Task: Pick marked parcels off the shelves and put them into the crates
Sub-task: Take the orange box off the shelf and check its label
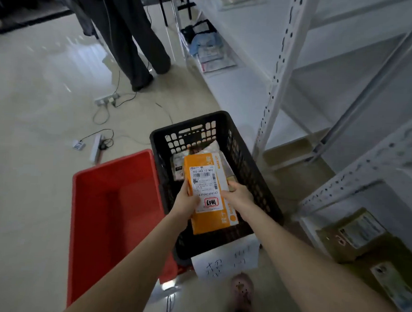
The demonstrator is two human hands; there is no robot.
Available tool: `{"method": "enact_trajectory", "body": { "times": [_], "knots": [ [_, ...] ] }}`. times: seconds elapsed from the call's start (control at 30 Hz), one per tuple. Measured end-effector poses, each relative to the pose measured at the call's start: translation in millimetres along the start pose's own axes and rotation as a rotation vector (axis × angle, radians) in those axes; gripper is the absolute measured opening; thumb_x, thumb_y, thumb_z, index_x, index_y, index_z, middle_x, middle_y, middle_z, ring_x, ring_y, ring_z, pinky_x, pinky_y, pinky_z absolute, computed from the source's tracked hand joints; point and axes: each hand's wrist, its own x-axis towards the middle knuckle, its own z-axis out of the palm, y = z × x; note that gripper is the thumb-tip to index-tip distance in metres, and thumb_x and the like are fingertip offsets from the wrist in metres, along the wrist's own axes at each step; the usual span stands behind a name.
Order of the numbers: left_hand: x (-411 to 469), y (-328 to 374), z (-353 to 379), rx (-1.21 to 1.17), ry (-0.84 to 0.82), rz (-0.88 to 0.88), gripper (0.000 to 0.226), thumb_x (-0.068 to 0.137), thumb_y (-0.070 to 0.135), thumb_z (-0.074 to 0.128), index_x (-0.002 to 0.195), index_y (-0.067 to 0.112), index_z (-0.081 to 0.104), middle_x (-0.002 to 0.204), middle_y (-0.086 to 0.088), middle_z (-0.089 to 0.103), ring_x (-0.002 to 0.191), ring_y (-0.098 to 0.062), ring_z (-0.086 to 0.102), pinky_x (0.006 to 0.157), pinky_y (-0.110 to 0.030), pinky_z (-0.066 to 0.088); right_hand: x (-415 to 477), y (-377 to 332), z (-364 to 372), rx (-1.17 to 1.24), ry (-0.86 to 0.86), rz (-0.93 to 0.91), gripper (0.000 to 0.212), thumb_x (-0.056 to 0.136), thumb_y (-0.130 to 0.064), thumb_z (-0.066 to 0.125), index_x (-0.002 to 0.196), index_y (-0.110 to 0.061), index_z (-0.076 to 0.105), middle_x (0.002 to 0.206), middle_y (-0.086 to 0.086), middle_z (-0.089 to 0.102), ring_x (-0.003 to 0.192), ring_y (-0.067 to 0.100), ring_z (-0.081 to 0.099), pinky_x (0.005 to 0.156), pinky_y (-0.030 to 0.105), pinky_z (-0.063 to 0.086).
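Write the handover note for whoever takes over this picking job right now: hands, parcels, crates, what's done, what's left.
Left hand: fingers grip the left edge of the orange parcel.
Right hand: grips its right edge.
The orange parcel is held over the black crate, not yet let go.
Done: a few parcels lie in the black crate. The red crate stands to its left on the floor.
Left: drop this one in, then go back to the shelves. Brown parcels sit on a low shelf at right; whether they are marked cannot be told.

both arms outstretched, left hand (186, 203) and right hand (238, 197) side by side, fingers (232, 185) round parcel (207, 179)
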Motion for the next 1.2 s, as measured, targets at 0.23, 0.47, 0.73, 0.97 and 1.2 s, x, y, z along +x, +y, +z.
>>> {"method": "enact_trajectory", "body": {
  "times": [0.23, 0.47, 0.73, 0.97, 1.2],
  "knots": [
    [93.2, -59.1, 0.1, 0.011, 0.074, -0.211, 0.057, 0.089, -0.005, 0.054, 0.138, 0.014, 0.035, 0.131, -0.010, 0.055, 0.115, -0.028, 0.058, 0.095, -0.044, 0.050, 73.5, 41.9, 44.7, -0.204, -0.085, 0.160, 0.031, 0.086, -0.021, 0.064, 0.115, -0.031, 0.064, 0.108, -0.006, 0.070, 0.091, 0.017, 0.064, 0.081, 0.030, 0.053],
    [165.7, -97.5, -3.3, 0.140, 0.131, -0.379, 0.051, 0.085, 0.005, 0.061, 0.130, 0.006, 0.035, 0.122, -0.013, 0.057, 0.105, -0.030, 0.062, 0.088, -0.044, 0.054, 128.3, 68.2, 76.9, -0.304, -0.134, 0.218, 0.028, 0.091, -0.023, 0.059, 0.119, -0.028, 0.061, 0.115, -0.005, 0.066, 0.086, 0.016, 0.057, 0.071, 0.024, 0.042],
    [160.6, -110.9, 11.9, 0.980, 0.023, -0.013, 0.076, 0.094, 0.018, 0.052, 0.153, 0.015, 0.003, 0.160, -0.012, -0.002, 0.148, -0.030, 0.003, 0.117, -0.047, 0.020, 143.0, 78.2, 85.7, -0.632, 0.005, 0.004, 0.058, 0.090, -0.027, 0.060, 0.144, -0.031, 0.038, 0.143, 0.003, 0.039, 0.127, 0.026, 0.041, 0.099, 0.037, 0.041],
    [178.4, -125.3, 15.7, 1.536, -0.178, 0.059, 0.112, 0.084, 0.043, 0.067, 0.147, 0.028, -0.025, 0.154, -0.011, -0.032, 0.142, -0.039, -0.023, 0.111, -0.066, 0.003, 183.0, 101.5, 43.4, -1.139, -0.164, 0.117, 0.106, 0.083, -0.011, 0.070, 0.148, -0.047, -0.007, 0.157, 0.003, -0.025, 0.145, 0.039, -0.008, 0.114, 0.056, 0.020],
    [188.8, -125.0, 12.6, 1.459, -0.139, 0.029, 0.124, 0.076, 0.044, 0.075, 0.148, 0.024, -0.023, 0.155, -0.009, -0.030, 0.144, -0.034, -0.023, 0.116, -0.057, 0.005, 182.0, 118.1, 63.2, -1.042, -0.057, 0.037, 0.104, 0.080, -0.027, 0.076, 0.148, -0.047, 0.000, 0.156, 0.009, -0.018, 0.137, 0.040, 0.019, 0.100, 0.046, 0.043]
  ]
}}
